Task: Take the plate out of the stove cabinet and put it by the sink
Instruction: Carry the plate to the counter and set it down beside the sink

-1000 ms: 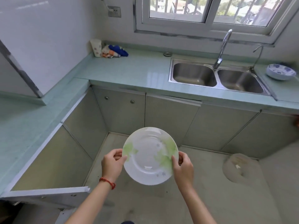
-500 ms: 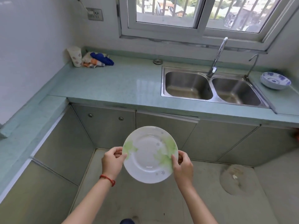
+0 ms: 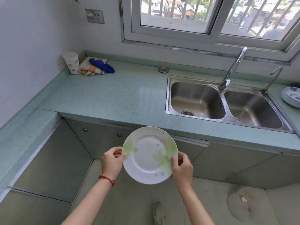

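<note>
Left hand and right hand each pinch opposite rims of the plate, held below the counter edge; the sink lies far right, nearer the right hand

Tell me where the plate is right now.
In the head view the plate is low in the middle, held between the left hand and right hand, in front of the counter left of the sink.
</note>
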Tool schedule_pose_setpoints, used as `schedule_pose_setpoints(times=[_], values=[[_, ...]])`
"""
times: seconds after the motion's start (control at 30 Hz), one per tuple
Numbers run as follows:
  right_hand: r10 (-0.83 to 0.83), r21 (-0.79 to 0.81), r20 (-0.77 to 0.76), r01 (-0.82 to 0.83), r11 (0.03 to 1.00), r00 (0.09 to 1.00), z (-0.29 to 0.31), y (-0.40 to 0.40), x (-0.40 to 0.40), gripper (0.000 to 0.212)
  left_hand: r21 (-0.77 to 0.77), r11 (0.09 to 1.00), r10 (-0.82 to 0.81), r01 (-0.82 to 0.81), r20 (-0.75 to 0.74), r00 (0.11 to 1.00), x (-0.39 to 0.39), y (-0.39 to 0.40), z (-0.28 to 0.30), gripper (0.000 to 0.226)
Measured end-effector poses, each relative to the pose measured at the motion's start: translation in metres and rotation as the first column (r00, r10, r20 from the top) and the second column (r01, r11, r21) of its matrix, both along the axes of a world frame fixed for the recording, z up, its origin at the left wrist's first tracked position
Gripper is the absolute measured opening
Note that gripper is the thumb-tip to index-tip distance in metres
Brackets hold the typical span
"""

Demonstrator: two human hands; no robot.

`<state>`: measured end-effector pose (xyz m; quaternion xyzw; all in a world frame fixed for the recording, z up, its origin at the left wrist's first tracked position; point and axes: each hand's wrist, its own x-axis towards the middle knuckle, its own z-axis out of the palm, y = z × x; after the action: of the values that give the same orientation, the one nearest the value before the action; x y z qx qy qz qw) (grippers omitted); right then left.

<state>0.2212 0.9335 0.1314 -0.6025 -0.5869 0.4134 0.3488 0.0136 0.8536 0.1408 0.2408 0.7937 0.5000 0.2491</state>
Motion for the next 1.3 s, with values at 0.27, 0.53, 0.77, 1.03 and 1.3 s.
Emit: schedule_pose_setpoints(times=[0.27, 0.53, 0.77, 1.03, 1.3], values=[[0.094, -0.015, -0.002, -0.094, 0.995, 0.996, -0.005, 0.104, -0.011, 0.014, -0.031, 0.997, 0.065, -0.065, -0.022, 0.998, -0.006, 0.087, -0.001, 0.016], [0.166, -0.029, 0.041, -0.165, 0.986, 0.985, -0.007, 0.181, -0.031, 0.014, -0.066, 0.991, 0.112, -0.114, -0.038, 0.993, -0.02, 0.152, -0.005, 0.015], [0.152, -0.032, 0.069, -0.15, 0.988, 0.986, -0.017, 0.233, -0.069, 0.006, -0.083, 0.991, 0.098, -0.102, -0.047, 0.994, -0.06, 0.212, -0.009, 0.016], [0.094, -0.08, 0.101, -0.086, 0.993, 0.991, -0.028, 0.288, -0.13, 0.007, -0.141, 0.989, 0.043, -0.045, -0.017, 0.999, -0.121, 0.277, -0.019, 0.015], [0.069, -0.129, 0.121, -0.053, 0.99, 0.99, -0.036, 0.328, -0.171, 0.005, -0.192, 0.981, 0.022, -0.023, -0.007, 1.0, -0.165, 0.324, -0.03, 0.016]])
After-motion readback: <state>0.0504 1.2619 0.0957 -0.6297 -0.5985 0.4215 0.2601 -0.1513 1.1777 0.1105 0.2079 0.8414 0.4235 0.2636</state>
